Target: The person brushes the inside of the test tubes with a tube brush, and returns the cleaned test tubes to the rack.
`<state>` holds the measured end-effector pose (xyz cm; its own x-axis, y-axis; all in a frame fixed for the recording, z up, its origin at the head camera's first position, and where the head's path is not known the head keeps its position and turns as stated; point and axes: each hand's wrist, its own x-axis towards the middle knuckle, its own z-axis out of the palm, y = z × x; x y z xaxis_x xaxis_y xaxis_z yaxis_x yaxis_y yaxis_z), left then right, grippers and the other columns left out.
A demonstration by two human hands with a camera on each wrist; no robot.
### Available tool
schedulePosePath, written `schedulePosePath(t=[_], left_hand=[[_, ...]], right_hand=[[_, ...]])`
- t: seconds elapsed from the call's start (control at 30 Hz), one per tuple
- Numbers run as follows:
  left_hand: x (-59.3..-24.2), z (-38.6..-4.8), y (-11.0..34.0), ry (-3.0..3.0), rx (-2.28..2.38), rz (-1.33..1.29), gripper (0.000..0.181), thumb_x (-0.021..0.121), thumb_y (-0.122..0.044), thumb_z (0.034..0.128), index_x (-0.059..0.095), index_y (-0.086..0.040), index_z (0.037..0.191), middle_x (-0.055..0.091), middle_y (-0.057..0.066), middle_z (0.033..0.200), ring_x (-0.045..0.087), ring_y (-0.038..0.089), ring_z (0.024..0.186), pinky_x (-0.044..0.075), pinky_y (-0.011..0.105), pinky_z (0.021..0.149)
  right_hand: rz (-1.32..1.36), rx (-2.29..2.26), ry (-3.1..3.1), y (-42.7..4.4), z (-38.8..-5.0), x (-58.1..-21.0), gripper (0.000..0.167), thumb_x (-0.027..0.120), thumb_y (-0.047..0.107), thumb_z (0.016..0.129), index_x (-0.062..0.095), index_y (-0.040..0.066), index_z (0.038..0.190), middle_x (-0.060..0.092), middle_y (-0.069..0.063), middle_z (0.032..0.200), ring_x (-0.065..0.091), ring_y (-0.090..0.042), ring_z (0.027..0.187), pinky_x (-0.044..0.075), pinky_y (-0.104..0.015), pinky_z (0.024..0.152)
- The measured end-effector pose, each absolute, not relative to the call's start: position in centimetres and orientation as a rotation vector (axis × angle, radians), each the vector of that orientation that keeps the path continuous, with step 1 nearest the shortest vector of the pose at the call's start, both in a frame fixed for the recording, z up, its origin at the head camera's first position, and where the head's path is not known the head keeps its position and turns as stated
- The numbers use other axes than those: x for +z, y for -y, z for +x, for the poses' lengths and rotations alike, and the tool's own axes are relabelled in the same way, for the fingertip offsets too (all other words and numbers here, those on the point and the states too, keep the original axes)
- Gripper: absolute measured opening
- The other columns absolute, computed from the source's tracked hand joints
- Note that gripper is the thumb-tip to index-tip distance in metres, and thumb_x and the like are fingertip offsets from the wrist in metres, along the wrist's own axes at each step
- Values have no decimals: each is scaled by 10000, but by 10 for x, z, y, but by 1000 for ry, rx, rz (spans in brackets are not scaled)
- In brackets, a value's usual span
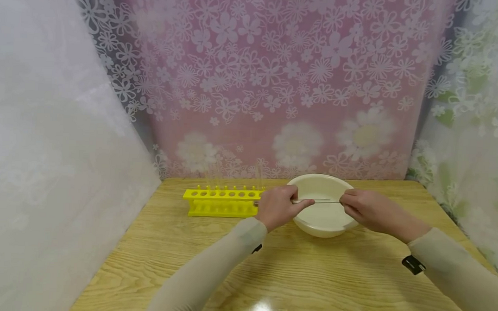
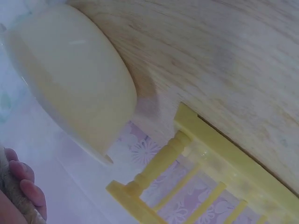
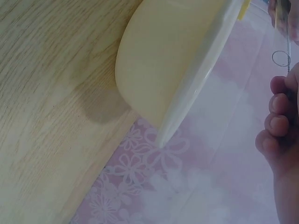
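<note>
Over the cream basin [image 1: 322,231], my left hand [image 1: 278,205] grips a clear glass test tube [image 1: 322,200] held nearly level, its thumb stretched along it. From the right, my right hand [image 1: 369,210] pinches the thin twisted-wire handle of a test tube brush [image 1: 334,203]. A small wire loop [image 3: 281,59] shows by the right fingertips in the right wrist view. In the left wrist view the left fingers [image 2: 29,186] curl around something greyish and bristly, seemingly the brush head inside the tube. Most of the tube is hidden by the left hand.
Left of the basin stands a yellow test tube rack [image 1: 219,214], with several clear tubes [image 1: 214,179] upright in it. Both rest on a wood-grain table [image 1: 302,278]. A floral curtain [image 1: 252,81] hangs behind, and pale sheets flank both sides.
</note>
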<state>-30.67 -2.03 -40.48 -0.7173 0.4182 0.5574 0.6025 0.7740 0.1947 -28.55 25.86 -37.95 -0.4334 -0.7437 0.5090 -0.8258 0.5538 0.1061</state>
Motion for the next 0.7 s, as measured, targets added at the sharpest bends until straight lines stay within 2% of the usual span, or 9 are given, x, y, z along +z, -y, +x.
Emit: schedulePosePath(t=[0.13, 0.3, 0.37, 0.47, 0.7], left_hand=[[-406, -310, 26, 2490, -506, -736, 499, 559, -704, 911, 503, -247, 719, 461, -112, 571, 376, 40, 428, 261, 212, 403], [-410, -315, 41, 2498, -539, -652, 494, 605, -695, 886, 510, -247, 700, 454, -104, 560, 353, 60, 419, 222, 227, 402], [-409, -317, 43, 2476, -543, -678, 497, 592, -702, 891, 517, -246, 708, 461, -102, 568, 350, 62, 420, 213, 222, 401], [-409, -318, 42, 2462, -553, -709, 514, 549, -722, 903, 509, -243, 719, 459, -98, 580, 344, 57, 428, 207, 212, 410], [-411, -317, 39, 2478, -557, -724, 507, 559, -714, 902, 493, -242, 729, 456, -104, 596, 346, 55, 449, 239, 215, 424]], right_hand=[[1184, 233, 2370, -279, -286, -379, 180, 681, -22, 892, 634, 152, 889, 537, 93, 786, 374, 34, 633, 364, -210, 558], [978, 177, 2465, -320, -281, -376, 144, 701, -30, 877, 690, 93, 952, 619, 35, 834, 520, -24, 663, 456, -259, 563], [977, 153, 2436, -329, -282, -375, 172, 713, -35, 861, 707, 56, 1006, 672, -26, 900, 614, -95, 721, 518, -304, 596], [1001, 142, 2402, -334, -284, -373, 207, 731, -45, 836, 701, 48, 1019, 682, -51, 946, 656, -171, 762, 545, -333, 622], [1008, 156, 2389, -342, -286, -376, 241, 745, -80, 803, 702, 56, 997, 686, -49, 952, 673, -200, 784, 554, -328, 628]])
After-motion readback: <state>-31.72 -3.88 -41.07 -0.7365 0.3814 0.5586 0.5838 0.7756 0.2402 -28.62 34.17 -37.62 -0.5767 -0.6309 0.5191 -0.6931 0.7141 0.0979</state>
